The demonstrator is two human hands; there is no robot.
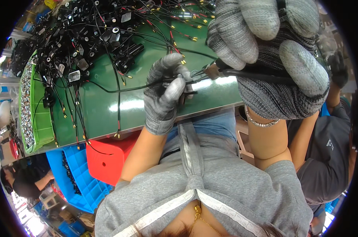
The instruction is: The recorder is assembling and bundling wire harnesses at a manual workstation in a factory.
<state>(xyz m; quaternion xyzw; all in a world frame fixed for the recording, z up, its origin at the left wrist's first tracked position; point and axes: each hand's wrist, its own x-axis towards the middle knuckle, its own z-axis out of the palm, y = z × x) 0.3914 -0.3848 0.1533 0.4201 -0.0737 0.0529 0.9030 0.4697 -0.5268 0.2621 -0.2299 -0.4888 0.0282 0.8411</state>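
Observation:
My left hand (161, 96), in a grey knit glove, is over the table's near edge. Its thumb and fingers pinch a small black part (190, 93) with a black cable (123, 91) running off to the left. My right hand (265, 51), in a striped grey and black glove, is closed around a tool with a long black handle (258, 74). The tool looks like pliers; its narrow metal head (213, 71) points left and reaches close to the part at my left fingertips. Whether the tip touches the part, I cannot tell.
A heap of black parts with cables (88, 35) covers the far left of the green table (135, 106). A green bin (42, 122) of small metal pieces stands at the left edge. Below are a red stool (108, 158) and a blue crate (74, 173). Another person (325, 154) sits at right.

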